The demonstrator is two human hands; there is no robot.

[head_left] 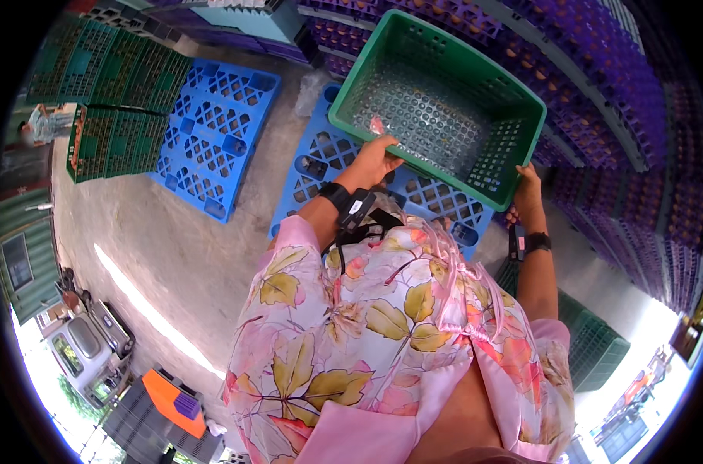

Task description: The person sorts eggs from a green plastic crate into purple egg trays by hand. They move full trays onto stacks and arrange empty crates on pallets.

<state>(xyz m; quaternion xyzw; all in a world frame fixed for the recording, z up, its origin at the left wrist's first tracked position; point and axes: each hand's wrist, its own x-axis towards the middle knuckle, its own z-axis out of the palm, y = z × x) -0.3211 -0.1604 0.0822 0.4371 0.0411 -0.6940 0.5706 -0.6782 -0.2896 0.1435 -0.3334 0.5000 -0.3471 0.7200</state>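
Observation:
A green plastic crate [463,66] with slotted walls is in front of me, tilted, over a blue pallet [305,182]. On its bottom lies a clear sheet with a round bubble pattern [421,116], and a small pinkish-red scrap [377,124] rests on it. My left hand [373,162] is closed on the crate's near rim, left of its middle. At the near right corner, my right hand [528,192] grips the crate's edge, its fingers partly hidden behind the wall. Whether the crate touches the pallet I cannot tell.
Tall stacks of purple egg trays [599,93] stand along the right and far side. To the left, another blue pallet [212,127] lies beside stacked green crates [123,139]. More green crates [595,340] stand behind my right arm. A crumpled clear bag [311,89] lies between the pallets.

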